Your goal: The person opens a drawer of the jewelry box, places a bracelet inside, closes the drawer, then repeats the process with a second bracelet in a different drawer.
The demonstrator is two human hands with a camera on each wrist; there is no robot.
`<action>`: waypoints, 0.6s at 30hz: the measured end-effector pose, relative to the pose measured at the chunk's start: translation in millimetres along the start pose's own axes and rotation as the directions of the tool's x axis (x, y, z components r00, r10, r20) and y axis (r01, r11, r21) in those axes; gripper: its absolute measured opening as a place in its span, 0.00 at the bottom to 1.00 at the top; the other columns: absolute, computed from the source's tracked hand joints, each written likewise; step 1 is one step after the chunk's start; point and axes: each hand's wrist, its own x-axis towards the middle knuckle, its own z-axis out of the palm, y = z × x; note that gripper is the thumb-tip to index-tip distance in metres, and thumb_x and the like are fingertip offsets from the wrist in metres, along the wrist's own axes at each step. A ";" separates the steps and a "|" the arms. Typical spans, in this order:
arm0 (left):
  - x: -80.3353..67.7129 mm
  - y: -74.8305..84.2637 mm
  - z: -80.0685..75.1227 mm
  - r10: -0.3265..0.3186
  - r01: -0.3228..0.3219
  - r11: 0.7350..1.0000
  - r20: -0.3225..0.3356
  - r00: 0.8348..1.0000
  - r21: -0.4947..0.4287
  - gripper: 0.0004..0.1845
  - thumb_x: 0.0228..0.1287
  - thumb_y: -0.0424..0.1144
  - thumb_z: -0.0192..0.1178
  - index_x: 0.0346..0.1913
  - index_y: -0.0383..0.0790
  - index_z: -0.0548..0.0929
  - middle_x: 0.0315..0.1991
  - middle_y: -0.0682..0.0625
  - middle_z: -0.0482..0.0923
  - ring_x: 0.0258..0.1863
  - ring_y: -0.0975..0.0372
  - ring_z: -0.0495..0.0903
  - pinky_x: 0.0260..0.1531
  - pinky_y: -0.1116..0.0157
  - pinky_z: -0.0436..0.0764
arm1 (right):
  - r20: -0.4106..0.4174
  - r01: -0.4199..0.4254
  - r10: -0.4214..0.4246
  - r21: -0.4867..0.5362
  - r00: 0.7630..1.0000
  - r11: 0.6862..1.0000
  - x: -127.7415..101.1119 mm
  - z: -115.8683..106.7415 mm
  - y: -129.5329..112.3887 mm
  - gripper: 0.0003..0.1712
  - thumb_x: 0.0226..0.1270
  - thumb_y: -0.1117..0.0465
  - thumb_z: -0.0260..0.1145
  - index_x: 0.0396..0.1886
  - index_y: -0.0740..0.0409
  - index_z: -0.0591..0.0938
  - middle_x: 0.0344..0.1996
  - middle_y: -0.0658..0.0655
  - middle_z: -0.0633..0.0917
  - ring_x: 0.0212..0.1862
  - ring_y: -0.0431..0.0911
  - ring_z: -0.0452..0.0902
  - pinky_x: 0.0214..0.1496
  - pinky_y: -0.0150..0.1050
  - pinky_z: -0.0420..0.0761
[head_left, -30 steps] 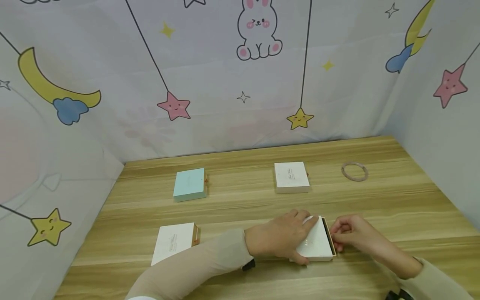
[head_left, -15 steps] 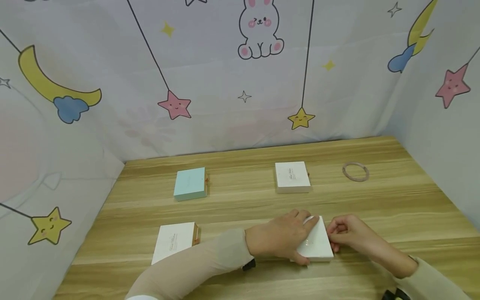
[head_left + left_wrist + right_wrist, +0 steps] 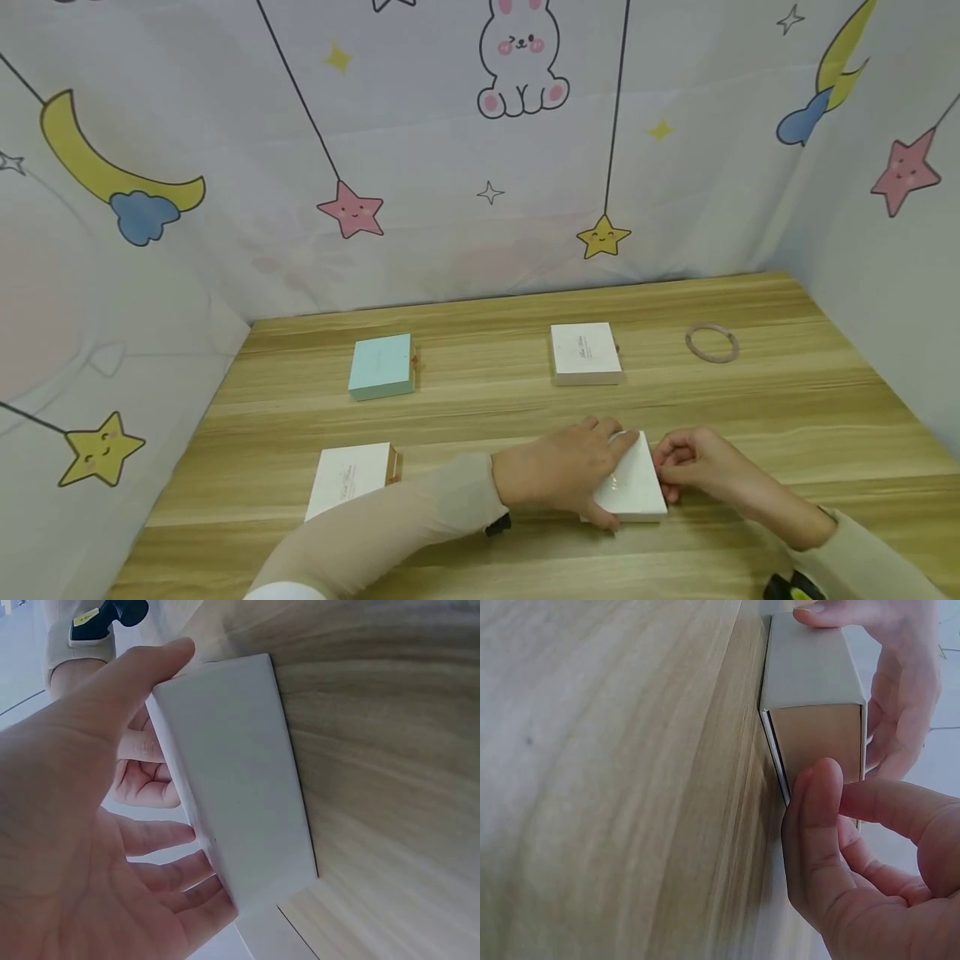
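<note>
A white drawer-style gift box (image 3: pixel 637 483) lies flat near the front right of the table. My left hand (image 3: pixel 566 471) grips it from the left, thumb on the near side and fingers over the top and far side. In the left wrist view, that hand spans the white sleeve (image 3: pixel 232 772). My right hand (image 3: pixel 693 458) is at the box's right end with fingers curled. In the right wrist view, its thumb and fingertips meet right at the tan drawer front (image 3: pixel 817 739), which sits level with the sleeve's edge. Whatever lies between those fingertips is hidden.
A mint box (image 3: pixel 381 367) stands at the back left, and a white box (image 3: pixel 585 354) at the back centre. Another white box (image 3: pixel 348 479) is partly behind the left forearm. A pinkish bangle (image 3: pixel 712 343) lies at the back right. Printed curtains (image 3: pixel 450 275) border the table (image 3: pixel 480 417).
The drawer, slightly out a second ago, has slid left into its sleeve. My right hand moved left with it, then stayed there. The left hand kept its grip.
</note>
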 end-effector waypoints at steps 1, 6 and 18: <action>-0.1 -0.5 -0.2 0.003 -0.003 1.000 0.001 1.000 -0.007 0.59 0.52 0.74 0.64 0.75 0.35 0.59 0.65 0.45 0.68 0.58 0.61 0.70 0.59 0.71 0.68 | 0.002 -0.006 0.006 -0.001 1.000 1.000 0.2 -0.3 -0.3 0.06 0.61 0.77 0.58 0.36 0.79 0.78 0.24 0.58 0.81 0.24 0.42 0.79 0.28 0.36 0.82; -1.1 -4.4 0.8 0.019 -0.019 0.998 0.002 1.000 -0.063 0.61 0.50 0.77 0.61 0.77 0.37 0.58 0.66 0.45 0.66 0.58 0.62 0.68 0.57 0.72 0.69 | 0.033 -0.017 0.017 -0.005 0.999 1.000 1.9 -3.4 -2.1 0.06 0.62 0.76 0.59 0.37 0.78 0.79 0.24 0.59 0.82 0.24 0.42 0.80 0.28 0.36 0.82; -2.6 -17.7 -8.1 0.015 -0.020 0.992 -0.041 0.999 -0.128 0.51 0.61 0.77 0.49 0.78 0.47 0.57 0.71 0.46 0.62 0.65 0.59 0.67 0.63 0.65 0.67 | 0.106 -0.012 0.013 -0.008 0.994 1.000 7.6 -21.3 -9.9 0.10 0.70 0.70 0.62 0.40 0.79 0.80 0.29 0.65 0.85 0.27 0.46 0.83 0.30 0.40 0.84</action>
